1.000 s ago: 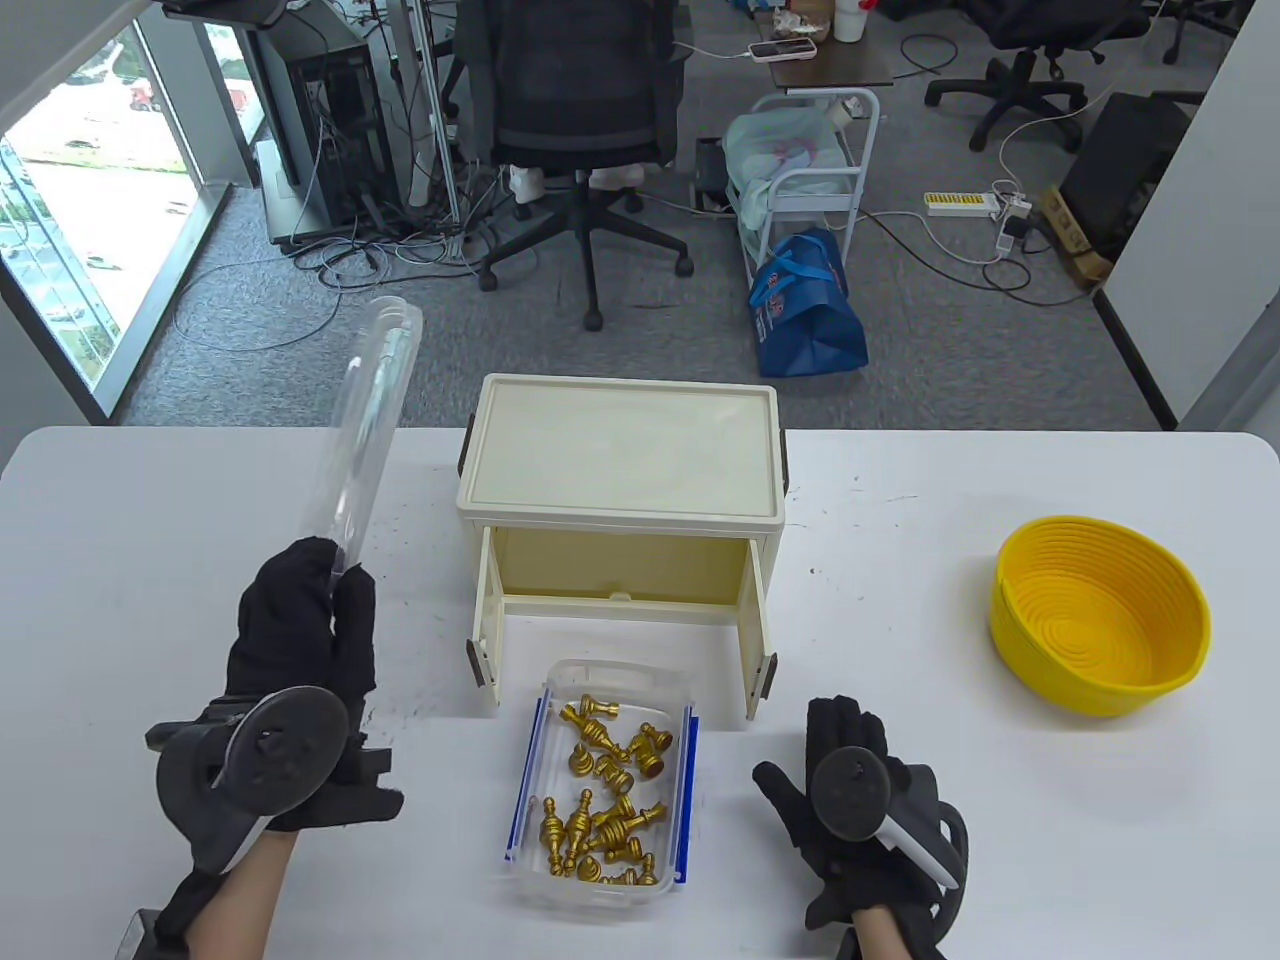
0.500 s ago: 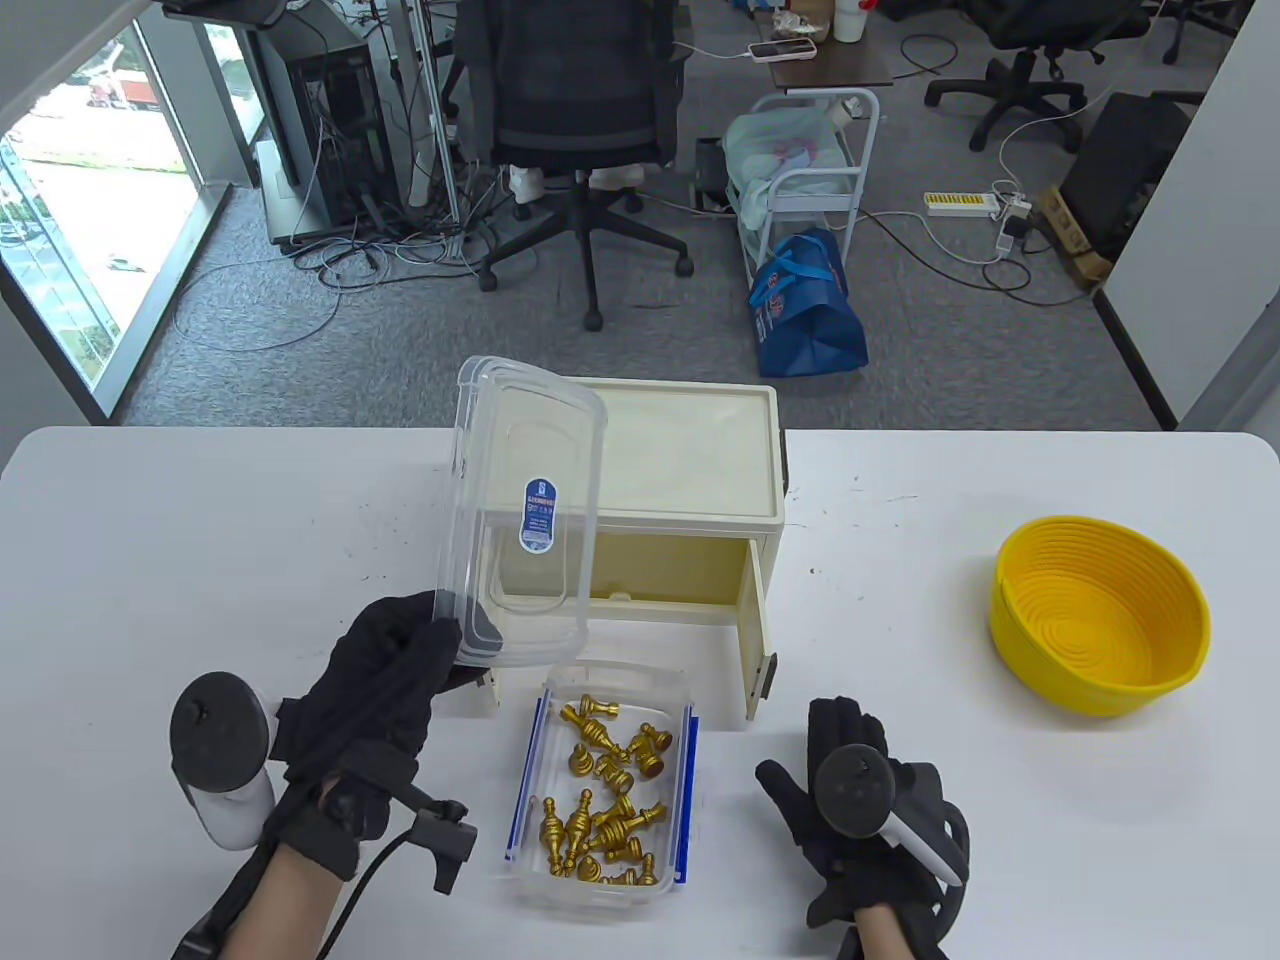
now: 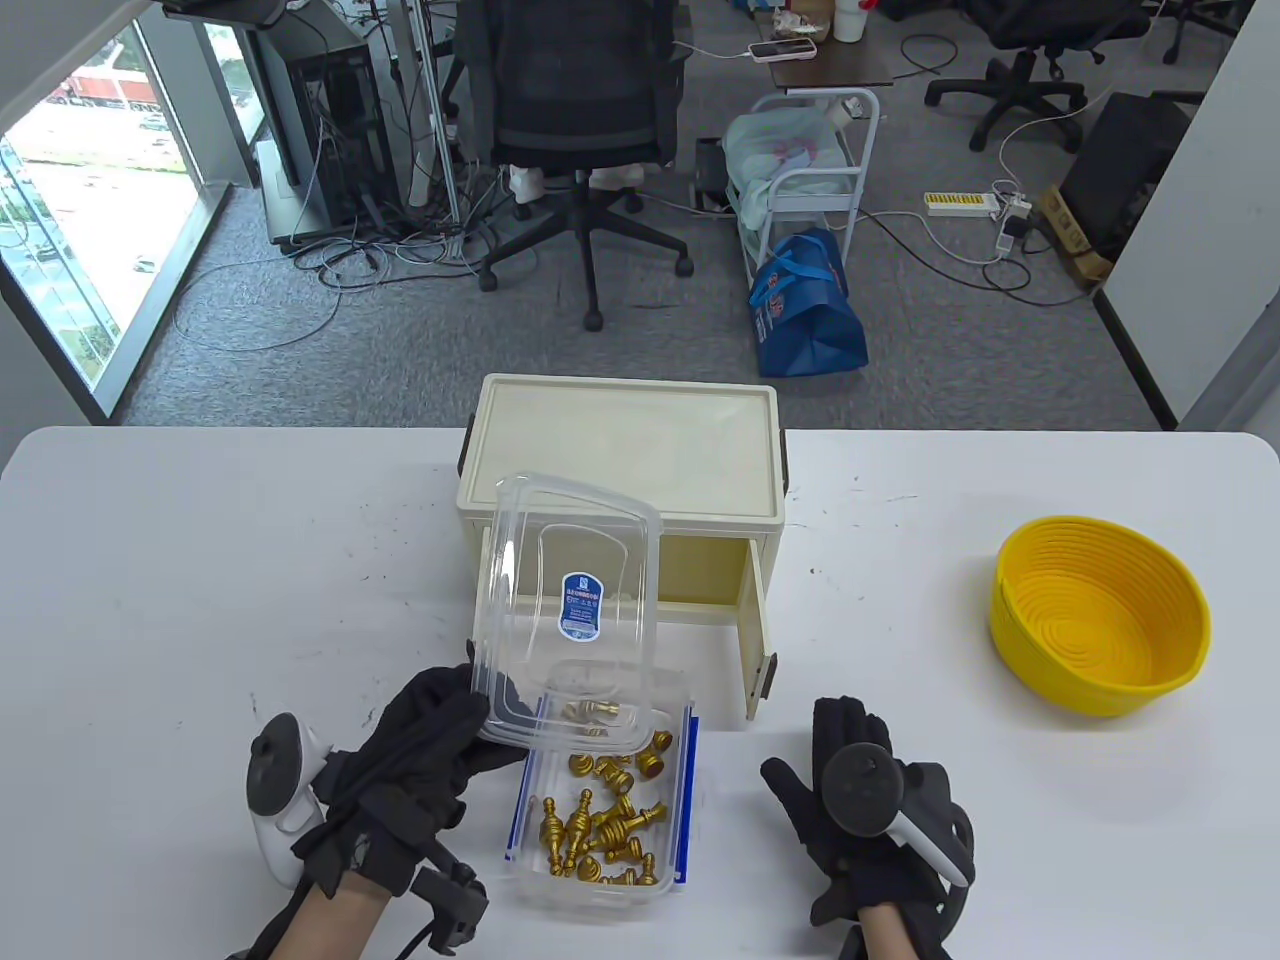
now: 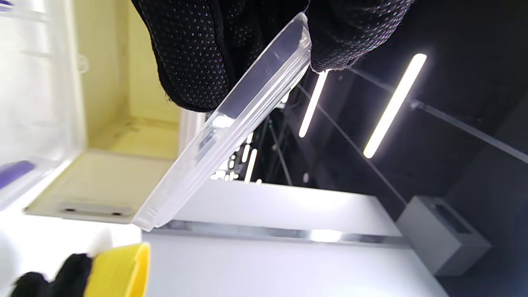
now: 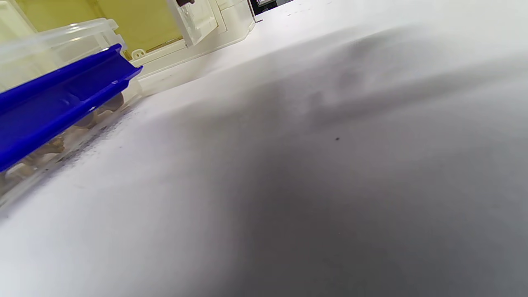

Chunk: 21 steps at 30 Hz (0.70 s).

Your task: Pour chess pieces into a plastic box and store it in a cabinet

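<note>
Fingers (image 4: 194, 62) of your left hand (image 3: 420, 760) pinch the near short edge of the clear lid (image 3: 572, 610), which hangs tilted over the far end of the plastic box (image 3: 530, 880); your right hand (image 3: 865, 830) rests flat and unclenched on the worktop (image 3: 200, 560) just right of that box, holding nothing.

The box sits directly in front of the open cream cabinet (image 3: 620, 450), with the gold chess pieces (image 3: 600, 810) already lying loose inside it. The yellow bowl (image 3: 1100, 620) stands well to the right of the cabinet.

Expect the lid to be light, thin and a little springy, so a one-edge pinch lets it wobble; lay it down square and press along the rim. The blue clips (image 3: 686, 790) on the box's long sides will probably need firm pressure to snap over.

Once shut, the box should feel light but smooth-walled and slippery, with pieces rattling and shifting. Take it by both long sides, low, and keep it level.
</note>
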{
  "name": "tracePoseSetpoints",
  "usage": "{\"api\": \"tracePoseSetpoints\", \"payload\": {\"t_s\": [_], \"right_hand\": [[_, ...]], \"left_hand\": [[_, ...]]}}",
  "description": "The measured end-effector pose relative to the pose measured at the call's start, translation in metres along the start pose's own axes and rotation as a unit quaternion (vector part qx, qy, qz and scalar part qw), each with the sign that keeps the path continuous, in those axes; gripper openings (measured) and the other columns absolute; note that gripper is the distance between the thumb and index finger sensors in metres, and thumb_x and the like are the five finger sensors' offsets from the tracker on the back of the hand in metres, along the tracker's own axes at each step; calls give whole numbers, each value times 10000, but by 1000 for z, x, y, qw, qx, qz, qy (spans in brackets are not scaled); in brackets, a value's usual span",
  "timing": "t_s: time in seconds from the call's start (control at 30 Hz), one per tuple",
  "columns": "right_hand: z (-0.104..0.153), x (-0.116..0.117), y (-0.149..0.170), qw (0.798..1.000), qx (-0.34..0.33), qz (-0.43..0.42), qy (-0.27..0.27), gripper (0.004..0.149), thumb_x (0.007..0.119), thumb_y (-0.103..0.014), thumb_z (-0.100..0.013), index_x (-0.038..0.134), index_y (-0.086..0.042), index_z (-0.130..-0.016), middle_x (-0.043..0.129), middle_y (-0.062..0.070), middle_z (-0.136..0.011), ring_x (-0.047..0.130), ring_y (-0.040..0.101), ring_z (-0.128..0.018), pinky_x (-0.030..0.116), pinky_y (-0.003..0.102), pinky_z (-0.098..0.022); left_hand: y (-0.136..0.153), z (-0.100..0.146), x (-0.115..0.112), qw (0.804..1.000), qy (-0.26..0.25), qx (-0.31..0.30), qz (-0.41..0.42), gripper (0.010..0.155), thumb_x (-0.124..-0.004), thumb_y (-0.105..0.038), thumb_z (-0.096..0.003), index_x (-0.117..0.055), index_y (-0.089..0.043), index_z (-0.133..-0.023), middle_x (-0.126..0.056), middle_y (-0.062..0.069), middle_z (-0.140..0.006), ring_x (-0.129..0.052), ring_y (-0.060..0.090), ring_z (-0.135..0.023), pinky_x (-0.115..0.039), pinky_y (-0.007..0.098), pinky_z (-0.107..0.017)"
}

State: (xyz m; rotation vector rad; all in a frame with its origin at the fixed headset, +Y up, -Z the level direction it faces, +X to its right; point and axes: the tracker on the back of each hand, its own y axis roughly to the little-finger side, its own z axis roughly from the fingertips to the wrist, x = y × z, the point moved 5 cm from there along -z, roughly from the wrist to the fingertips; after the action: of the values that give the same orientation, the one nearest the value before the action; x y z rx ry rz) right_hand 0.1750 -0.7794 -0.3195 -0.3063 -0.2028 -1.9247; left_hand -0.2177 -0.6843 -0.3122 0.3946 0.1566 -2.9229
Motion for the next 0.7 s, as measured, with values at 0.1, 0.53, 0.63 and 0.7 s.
{"api": "tracePoseSetpoints", "payload": {"t_s": [0.1, 0.53, 0.63, 0.7], "right_hand": [[0, 0, 0, 1000, -1, 0, 0, 829, 539, -615, -628, 192, -88, -1166, 222, 254, -1209, 314, 552, -1079, 402, 703, -710], [0, 2, -1, 1000, -2, 6, -7, 820, 537, -609, -631, 203, -86, -1167, 234, 254, -1208, 327, 552, -1077, 411, 698, -710], [0, 2, -2, 1000, -1, 9, -5, 818, 536, -607, -632, 216, -77, -1166, 249, 267, -1203, 344, 557, -1071, 427, 694, -706], [2, -1, -3, 1000, -2, 5, 3, 811, 541, -604, -632, 285, -47, -1163, 334, 287, -1190, 449, 544, -1056, 491, 668, -701]], "left_hand": [[14, 6, -1, 999, 24, 24, -7, 468, -800, -389, -615, -679, -135, -988, -883, 124, -930, -1030, 237, -758, -966, 338, -545], [70, 28, -10, 991, 60, 118, -11, 472, -775, -349, -631, -632, -103, -1009, -812, 171, -981, -1007, 252, -777, -947, 351, -560], [77, 31, -10, 990, 58, 131, -9, 473, -776, -345, -631, -633, -98, -1008, -811, 176, -980, -1005, 257, -777, -946, 352, -558], [83, 33, -10, 988, 58, 140, -5, 473, -775, -344, -631, -633, -96, -1009, -813, 178, -979, -1007, 253, -776, -948, 348, -556]]}}
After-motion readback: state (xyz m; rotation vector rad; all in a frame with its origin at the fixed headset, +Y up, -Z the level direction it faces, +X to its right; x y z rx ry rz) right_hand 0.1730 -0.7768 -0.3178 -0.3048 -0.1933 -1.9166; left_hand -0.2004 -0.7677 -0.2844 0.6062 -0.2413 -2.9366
